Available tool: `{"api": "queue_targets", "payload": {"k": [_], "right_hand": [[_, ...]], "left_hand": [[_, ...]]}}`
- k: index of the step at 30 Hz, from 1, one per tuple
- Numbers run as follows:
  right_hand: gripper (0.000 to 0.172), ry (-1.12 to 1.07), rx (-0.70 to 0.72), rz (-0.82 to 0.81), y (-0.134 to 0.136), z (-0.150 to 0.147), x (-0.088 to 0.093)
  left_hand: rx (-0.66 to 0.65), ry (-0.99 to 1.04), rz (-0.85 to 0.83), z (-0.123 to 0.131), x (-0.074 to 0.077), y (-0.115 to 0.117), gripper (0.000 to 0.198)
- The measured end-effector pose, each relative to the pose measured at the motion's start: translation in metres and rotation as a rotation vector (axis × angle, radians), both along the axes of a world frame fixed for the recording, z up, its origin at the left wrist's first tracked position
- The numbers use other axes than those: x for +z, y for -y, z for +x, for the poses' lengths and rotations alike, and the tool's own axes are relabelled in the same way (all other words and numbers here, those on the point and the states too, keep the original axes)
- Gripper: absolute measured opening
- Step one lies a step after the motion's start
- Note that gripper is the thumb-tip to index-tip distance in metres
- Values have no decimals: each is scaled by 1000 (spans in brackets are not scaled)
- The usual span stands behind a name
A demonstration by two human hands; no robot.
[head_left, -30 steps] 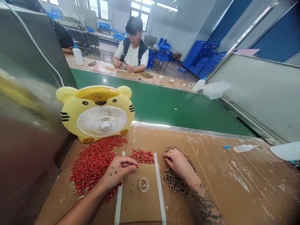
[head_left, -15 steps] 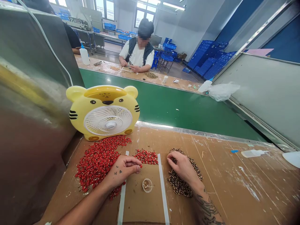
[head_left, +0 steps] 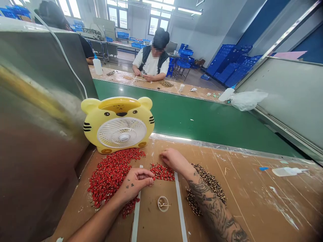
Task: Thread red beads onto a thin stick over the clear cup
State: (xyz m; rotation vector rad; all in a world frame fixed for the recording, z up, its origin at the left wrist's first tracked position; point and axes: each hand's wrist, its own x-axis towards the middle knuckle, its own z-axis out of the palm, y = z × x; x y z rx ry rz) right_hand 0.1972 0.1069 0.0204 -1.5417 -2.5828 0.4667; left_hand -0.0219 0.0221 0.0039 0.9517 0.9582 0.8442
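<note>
My left hand (head_left: 137, 184) pinches a small red piece (head_left: 153, 178) between thumb and forefinger, above the cardboard sheet. My right hand (head_left: 175, 160) reaches over the small red pile (head_left: 161, 173), its fingertips pressed together at the far edge; whatever may be in them is too small to make out. A larger heap of red pieces (head_left: 108, 178) with pale stems lies left of my left hand. Under my right forearm is a pile of dark-and-cream pieces (head_left: 213, 183), partly hidden. Between my arms, a small clear cup (head_left: 163, 204) with a thin stick in it stands on the cardboard sheet (head_left: 158, 225).
A yellow tiger-faced fan (head_left: 118, 126) stands behind the red heap. A metal cabinet (head_left: 45, 134) borders the left side. Beyond the table runs a green belt (head_left: 181, 117). At the right lies a squeeze bottle (head_left: 287, 171). A co-worker (head_left: 152, 60) sits across.
My right hand has moved from the dark-and-cream pile leftward and away from me to the small red pile. The left hand keeps its pinch on the red piece. The view has shifted slightly.
</note>
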Motion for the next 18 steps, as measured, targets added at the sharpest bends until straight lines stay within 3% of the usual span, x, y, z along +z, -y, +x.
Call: {"api": "queue_targets", "payload": {"k": [6, 12, 18], "right_hand": [[17, -31, -14, 26, 0, -6, -3], [15, -234, -153, 62, 48, -6, 10], [8, -926, -309, -242, 90, -25, 10]], "left_hand": [[33, 36, -3, 1, 1, 1, 17], [94, 96, -21, 4, 3, 3, 16], [122, 109, -7, 5, 4, 5, 17]]}}
